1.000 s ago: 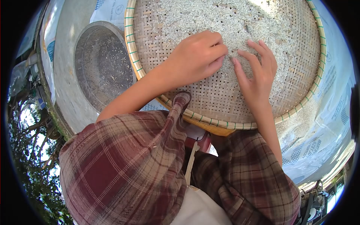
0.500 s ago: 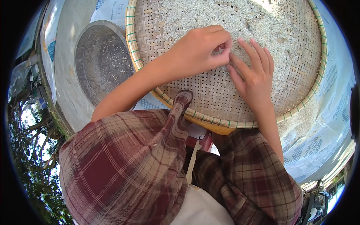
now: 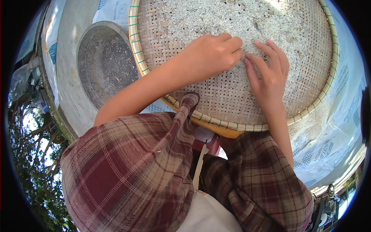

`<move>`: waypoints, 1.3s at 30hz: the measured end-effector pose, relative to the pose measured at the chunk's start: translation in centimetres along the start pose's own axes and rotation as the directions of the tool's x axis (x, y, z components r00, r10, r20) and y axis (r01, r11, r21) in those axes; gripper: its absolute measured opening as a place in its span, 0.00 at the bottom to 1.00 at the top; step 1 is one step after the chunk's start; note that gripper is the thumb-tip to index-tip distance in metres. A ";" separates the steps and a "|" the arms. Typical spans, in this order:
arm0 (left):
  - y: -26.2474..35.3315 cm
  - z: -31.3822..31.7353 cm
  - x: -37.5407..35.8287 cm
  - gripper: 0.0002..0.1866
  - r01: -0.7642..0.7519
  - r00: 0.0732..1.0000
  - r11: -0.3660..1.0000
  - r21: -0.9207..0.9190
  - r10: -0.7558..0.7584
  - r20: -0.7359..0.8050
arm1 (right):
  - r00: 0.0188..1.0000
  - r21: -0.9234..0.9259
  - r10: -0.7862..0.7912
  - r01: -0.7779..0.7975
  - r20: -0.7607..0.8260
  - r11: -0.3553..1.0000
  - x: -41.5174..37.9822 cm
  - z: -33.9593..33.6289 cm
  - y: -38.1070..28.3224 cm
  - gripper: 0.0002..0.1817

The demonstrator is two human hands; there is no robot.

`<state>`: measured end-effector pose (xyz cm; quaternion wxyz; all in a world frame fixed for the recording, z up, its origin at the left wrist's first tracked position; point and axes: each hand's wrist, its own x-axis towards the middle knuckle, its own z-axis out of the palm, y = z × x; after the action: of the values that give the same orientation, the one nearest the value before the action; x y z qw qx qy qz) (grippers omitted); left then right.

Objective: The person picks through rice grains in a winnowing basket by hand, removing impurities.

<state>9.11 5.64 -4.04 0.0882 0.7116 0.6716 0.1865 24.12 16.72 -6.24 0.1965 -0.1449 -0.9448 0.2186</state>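
A round woven bamboo tray (image 3: 216, 104), its rim tied with green cord, lies before me with white rice grains (image 3: 216, 17) spread over its middle and far part. My left hand (image 3: 216, 54) is over the tray with its fingers curled closed; anything between thumb and fingertips is hidden. Just to the right is my right hand (image 3: 270, 71), low over the grains, fingers bent and apart, with the thumb tip close to the index tip. No held thing shows in it. A small dark speck (image 3: 256, 26) lies among the grains beyond the hands.
Left of the tray stands a grey bowl (image 3: 92, 65) with scattered grains inside, on a concrete surface (image 3: 67, 58). Printed white-blue sacking (image 3: 328, 135) lies under and right of the tray. A plaid shirt (image 3: 127, 170) fills the near part, its edge reaching the rim.
My left hand has turned and lowered slightly, its fingers closing further. My right hand has shifted a little to the right, its thumb and index tips drawing closer together.
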 end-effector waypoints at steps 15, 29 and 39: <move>-1.4 -2.0 -0.5 0.06 0.505 0.828 0.380 -0.775 -0.468 0.310 | 0.996 0.043 0.059 -0.056 -0.071 0.998 0.2 -0.6 0.3 0.09; -1.1 -1.7 -0.6 0.10 0.549 0.800 0.319 -0.773 -0.469 0.375 | 0.985 -0.104 0.108 -0.095 0.131 0.990 -2.0 -2.9 -0.4 0.15; -1.1 -2.9 -1.2 0.10 0.307 0.947 0.886 -0.348 -0.322 0.013 | 0.981 -0.100 0.183 -0.175 0.072 0.979 -2.6 -3.3 0.3 0.16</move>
<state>6.96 4.19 -1.95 0.2255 0.5624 0.7365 0.3005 27.88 17.23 -4.45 0.1308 -0.2294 -0.9443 0.1966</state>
